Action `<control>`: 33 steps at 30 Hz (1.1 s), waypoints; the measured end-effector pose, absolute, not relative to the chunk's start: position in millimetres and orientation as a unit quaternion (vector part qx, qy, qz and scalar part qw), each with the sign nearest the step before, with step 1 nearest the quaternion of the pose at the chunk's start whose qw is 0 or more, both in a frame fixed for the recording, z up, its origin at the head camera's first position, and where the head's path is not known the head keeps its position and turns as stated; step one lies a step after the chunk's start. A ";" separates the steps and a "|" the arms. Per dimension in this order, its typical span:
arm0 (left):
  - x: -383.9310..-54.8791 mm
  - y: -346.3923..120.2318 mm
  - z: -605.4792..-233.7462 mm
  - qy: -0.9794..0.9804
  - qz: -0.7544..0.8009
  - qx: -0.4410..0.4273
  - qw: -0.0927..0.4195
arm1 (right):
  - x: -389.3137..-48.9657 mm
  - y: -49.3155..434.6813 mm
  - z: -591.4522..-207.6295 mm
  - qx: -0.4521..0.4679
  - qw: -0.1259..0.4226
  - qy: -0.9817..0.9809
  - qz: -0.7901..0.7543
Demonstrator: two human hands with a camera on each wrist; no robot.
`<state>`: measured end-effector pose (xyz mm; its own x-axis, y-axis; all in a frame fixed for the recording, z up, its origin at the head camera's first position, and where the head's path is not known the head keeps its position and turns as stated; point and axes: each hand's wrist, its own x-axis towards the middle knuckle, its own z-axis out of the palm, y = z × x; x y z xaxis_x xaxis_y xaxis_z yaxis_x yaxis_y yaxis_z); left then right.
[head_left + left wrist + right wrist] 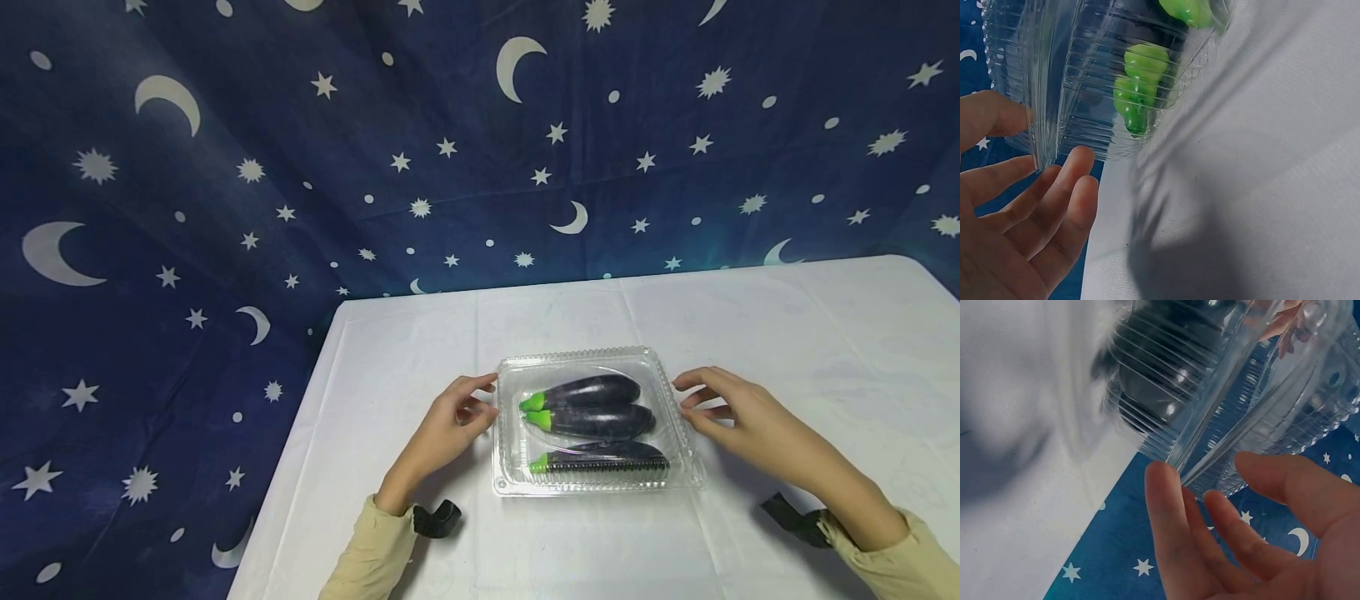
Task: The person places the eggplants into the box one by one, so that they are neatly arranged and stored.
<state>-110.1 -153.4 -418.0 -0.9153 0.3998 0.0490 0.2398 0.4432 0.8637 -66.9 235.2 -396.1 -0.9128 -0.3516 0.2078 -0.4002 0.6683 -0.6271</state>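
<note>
A clear plastic clamshell container point(506, 433) sits on the white table, its ribbed lid over the base. Inside lie three dark purple eggplants point(596, 421) with green stem ends pointing left. At the container's left edge is my left hand point(450, 421), fingers spread and loosely bent, fingertips right at the rim. In the left wrist view, green stems point(1141, 87) show through the ribbed wall. My right hand point(731, 408) is beside the right edge with its fingers relaxed. In the right wrist view, one fingertip point(1163, 475) meets the rim, and the thumb stands apart from the other fingers.
A white cloth covers the table point(405, 333). Behind it and along its left side hangs a dark blue curtain point(450, 108) printed with moons and stars. Black straps point(437, 520) are at both wrists, by the beige sleeves point(371, 546).
</note>
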 end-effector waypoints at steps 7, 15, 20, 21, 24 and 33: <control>-110.1 -155.4 -421.1 0.845 0.494 0.188 0.075 | -63.8 239.0 -398.5 0.200 -0.025 -0.909 0.365; -107.4 -154.5 -420.7 0.850 0.491 0.181 0.063 | -63.1 240.1 -402.7 0.204 -0.072 -0.881 0.422; -104.8 -154.0 -417.2 0.859 0.477 0.178 0.054 | -62.8 239.5 -402.5 0.203 -0.077 -0.875 0.433; -103.7 -153.7 -416.3 0.861 0.475 0.174 0.054 | -62.7 239.2 -402.1 0.201 -0.080 -0.874 0.436; -98.6 -153.3 -413.6 0.864 0.472 0.164 0.055 | -61.4 237.9 -401.4 0.192 -0.086 -0.871 0.443; -82.6 -157.9 -410.6 0.861 0.473 0.166 0.086 | -56.4 235.8 -402.9 0.168 -0.099 -0.852 0.486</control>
<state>-82.6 -157.9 -410.6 -0.9299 0.3676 0.0090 0.2045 0.4968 0.8434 -56.4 235.8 -402.9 -0.9241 -0.3821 -0.0064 -0.1886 0.4707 -0.8619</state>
